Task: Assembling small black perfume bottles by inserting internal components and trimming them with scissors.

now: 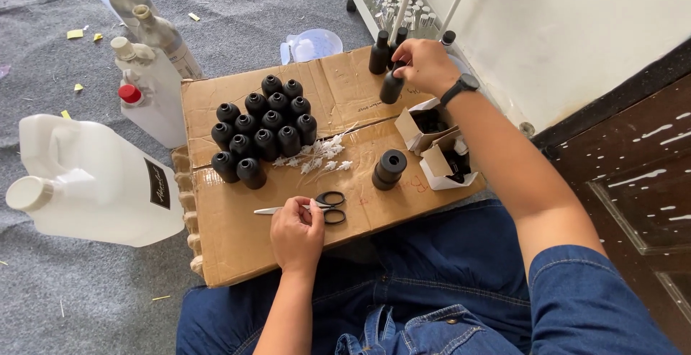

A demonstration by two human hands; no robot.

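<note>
Holding a black bottle (391, 86) in its closed grip, the right hand (426, 64) hovers; the left hand (296, 234) rests loosely curled, empty, touching scissors (317, 206).

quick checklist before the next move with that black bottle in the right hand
1. Right hand has a grip on the bottle: ok.
2. Bottle upright: not ok, it tilts.
3. Bottle capped: cannot tell, the hand hides its top.
4. Left hand off the blades: ok, it rests at the scissors, near the handles.
5. Bottle cluster standing: ok.
6. Small boxes open: ok.
</note>
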